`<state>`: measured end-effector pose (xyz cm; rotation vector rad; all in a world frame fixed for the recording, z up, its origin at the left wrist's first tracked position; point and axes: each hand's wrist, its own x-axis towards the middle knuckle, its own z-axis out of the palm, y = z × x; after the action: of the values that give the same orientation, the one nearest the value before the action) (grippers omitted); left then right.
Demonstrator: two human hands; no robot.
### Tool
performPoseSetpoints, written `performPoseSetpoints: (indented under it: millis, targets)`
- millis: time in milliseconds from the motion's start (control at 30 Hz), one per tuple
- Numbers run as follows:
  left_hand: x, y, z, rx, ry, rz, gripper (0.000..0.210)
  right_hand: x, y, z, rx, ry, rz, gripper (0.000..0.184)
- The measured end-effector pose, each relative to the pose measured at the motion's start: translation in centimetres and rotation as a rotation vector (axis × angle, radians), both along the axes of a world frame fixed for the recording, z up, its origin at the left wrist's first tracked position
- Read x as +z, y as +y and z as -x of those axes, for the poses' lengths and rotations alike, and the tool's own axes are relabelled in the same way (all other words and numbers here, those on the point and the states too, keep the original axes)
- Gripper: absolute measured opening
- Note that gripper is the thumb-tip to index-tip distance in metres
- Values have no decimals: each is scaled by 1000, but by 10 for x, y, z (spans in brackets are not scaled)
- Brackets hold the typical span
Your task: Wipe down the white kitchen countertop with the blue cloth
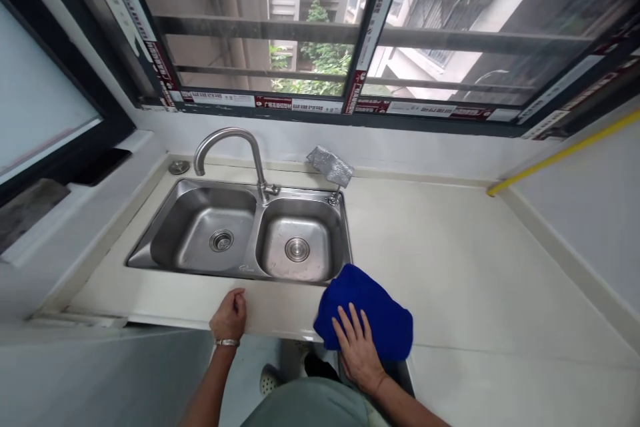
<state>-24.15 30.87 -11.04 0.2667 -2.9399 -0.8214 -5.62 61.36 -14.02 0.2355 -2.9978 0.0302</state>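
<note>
Blue cloth [373, 310] is pressed flat under the right hand [356, 345], fingers spread open, at the counter [450, 267] edge by the sink [240, 230]. Left hand [229, 317] is rested loosely curled on the counter lip, nothing gripped. Cloth judged soft, light, limp; best bunched from the top.

double steel sink [195, 260], curved faucet [227, 140], barred window [320, 27]

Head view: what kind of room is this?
Most likely a home kitchen: a double-bowl steel sink with a curved faucet set in a pale countertop under a window facing apartment blocks.

Head-worn view, steeply down, close
</note>
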Motion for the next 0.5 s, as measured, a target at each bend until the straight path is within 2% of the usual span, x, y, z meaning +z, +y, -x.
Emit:
performPoseSetpoints:
  millis: [167, 267, 367, 433, 500]
  targets:
    - [4, -5, -5, -24, 41, -310, 30, 0, -32, 18, 124, -38, -9, 76]
    - [3, -15, -21, -15, 66, -447, 38, 0, -54, 30, 186, -42, -36, 74]
    - [-11, -33, -61, 121, 99, -580, 51, 5, -74, 47, 280, -17, -76, 69]
    - [-28, -48, -103, 232, 91, -653, 57, 13, -85, 61, 352, -7, -85, 67]
    - [-45, -63, -152, 369, -18, -734, 65, 22, -93, 75, 436, -7, -72, 68]
